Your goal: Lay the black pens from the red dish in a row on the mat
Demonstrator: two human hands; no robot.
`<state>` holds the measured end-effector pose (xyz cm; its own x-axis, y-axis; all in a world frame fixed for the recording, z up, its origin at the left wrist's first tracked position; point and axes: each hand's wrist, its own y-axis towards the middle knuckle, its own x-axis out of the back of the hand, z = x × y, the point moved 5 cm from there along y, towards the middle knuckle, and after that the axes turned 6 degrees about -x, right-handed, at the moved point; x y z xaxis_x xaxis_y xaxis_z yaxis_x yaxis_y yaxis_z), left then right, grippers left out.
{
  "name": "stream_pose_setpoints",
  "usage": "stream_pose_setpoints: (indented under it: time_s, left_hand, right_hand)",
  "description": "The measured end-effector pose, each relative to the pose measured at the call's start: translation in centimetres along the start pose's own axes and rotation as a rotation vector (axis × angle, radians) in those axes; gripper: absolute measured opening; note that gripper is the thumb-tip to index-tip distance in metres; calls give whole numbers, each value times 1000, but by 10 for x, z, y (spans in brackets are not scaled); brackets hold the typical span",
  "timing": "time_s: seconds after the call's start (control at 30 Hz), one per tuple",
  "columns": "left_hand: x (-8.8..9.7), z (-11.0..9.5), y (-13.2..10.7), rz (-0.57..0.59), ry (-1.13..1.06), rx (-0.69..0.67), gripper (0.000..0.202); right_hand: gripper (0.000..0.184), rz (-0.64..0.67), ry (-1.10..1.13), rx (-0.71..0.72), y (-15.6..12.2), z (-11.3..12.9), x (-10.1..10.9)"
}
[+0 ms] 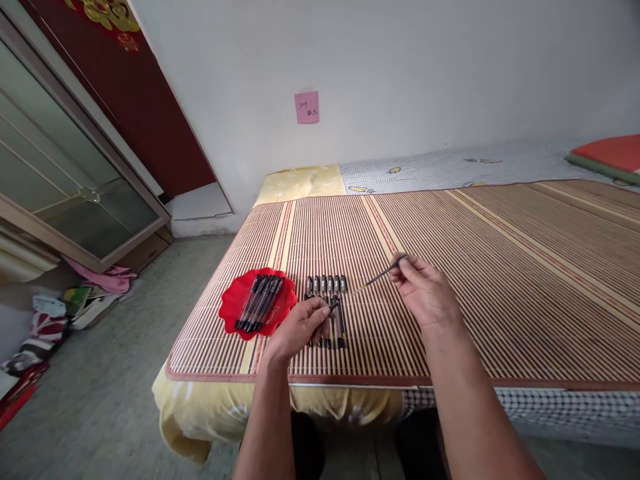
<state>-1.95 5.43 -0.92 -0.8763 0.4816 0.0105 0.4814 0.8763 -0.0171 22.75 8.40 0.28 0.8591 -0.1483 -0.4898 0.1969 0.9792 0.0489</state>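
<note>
– Right hand [425, 291] pinches a slim tube [383, 274] by its dark end, thumb against fingers. Left?
– Left hand [299, 325] closed on a short dark piece [334, 307], mostly hidden by the fingers; identity uncertain.
– Tube position?
– Above the mat [500, 300], between the hands. Long axis slants down-left from the right hand, pale end pointing toward the left hand, near the dark piece. Right hand nearer: in contact.
– Counts?
– Tube, one. Dark piece, one. Red plate [229, 301], one. Pens [261, 303] on it, about five, overlapping. Caps [323, 285] in a row, six. Barrels [341, 327] below: partly covered, not countable.
</note>
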Motion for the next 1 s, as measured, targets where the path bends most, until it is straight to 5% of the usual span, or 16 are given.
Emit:
stream_pose_setpoints:
  time_s: [0.17, 0.4, 0.6, 0.73, 0.83, 1.0]
  left_hand:
    - [5, -9, 1, -219, -163, -62, 40]
    - [-13, -4, 9, -206, -276, -64, 38]
    - [-16, -4, 9, -202, -324, -78, 38]
    - [-20, -8, 9, -175, -329, -96, 36]
    - [-18, -7, 10, -214, -246, -134, 38]
    - [-20, -8, 11, -231, -42, -179, 39]
  right_hand:
    - [18, 40, 2, -59, -3, -4, -5]
    - [19, 218, -76, -172, -17, -29, -53]
    - [19, 275, -101, -148, -26, -24, -69]
    - [23, 181, -142, -69, -30, -16, -75]
    - [26, 109, -238, -11, -32, -11, -73]
    - [29, 187, -518, -59, -32, -20, -76]
